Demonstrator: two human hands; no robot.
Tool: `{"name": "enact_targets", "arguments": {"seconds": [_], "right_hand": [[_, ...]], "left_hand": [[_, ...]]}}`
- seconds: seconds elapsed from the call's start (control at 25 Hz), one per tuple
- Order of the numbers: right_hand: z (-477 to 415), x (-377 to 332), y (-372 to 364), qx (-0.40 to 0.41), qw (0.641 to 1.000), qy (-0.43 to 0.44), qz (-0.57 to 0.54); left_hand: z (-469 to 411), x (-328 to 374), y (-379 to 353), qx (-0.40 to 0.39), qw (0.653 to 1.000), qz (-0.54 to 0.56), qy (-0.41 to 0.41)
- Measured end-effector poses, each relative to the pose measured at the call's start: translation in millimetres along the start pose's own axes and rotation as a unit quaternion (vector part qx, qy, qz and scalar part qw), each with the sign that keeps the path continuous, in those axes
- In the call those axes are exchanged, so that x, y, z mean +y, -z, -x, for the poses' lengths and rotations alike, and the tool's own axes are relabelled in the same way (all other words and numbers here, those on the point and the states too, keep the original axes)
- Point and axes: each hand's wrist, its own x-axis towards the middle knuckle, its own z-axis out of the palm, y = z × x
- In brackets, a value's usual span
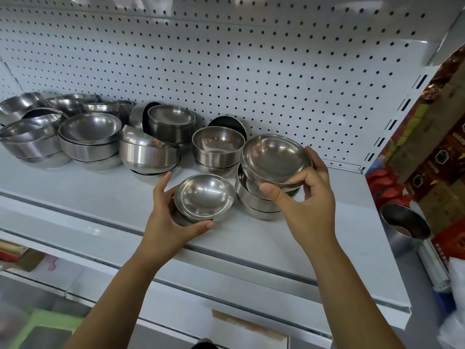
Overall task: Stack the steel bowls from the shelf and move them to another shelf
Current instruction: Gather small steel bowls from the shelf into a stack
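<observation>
Steel bowls stand in several short stacks along a white shelf (pixel 105 197). My left hand (pixel 166 217) grips a small steel bowl (pixel 205 195) near the shelf's front, thumb under its near rim and fingers at its left side. My right hand (pixel 309 197) holds a wider steel bowl (pixel 275 159), tilted, just above a short stack of bowls (pixel 254 200); thumb at the near rim, fingers round the far right rim. Behind them is another stack (pixel 217 147).
More bowl stacks (pixel 90 137) crowd the shelf's left and back, against a white pegboard wall (pixel 251 59). Red and brown cartons (pixel 432 147) and a steel cylinder (pixel 405 227) stand at the right. A lower shelf and a green stool (pixel 47 328) lie below.
</observation>
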Motion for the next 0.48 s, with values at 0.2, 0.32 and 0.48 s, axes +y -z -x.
{"name": "enact_targets", "arguments": {"seconds": [0.2,0.32,0.48], "right_hand": [[8,-18,-11,-0.025,0.997,0.038,-0.055],[17,-29,-22,-0.06,0.993,0.059,-0.076],[28,-40,-50,-0.098,0.989,0.049,-0.104]], "left_hand": [[0,4,5,0.006,1.0,0.015,0.013],[2,6,15,-0.007,0.999,0.017,0.028],[4,3,41,-0.025,0.999,-0.002,0.048]]}}
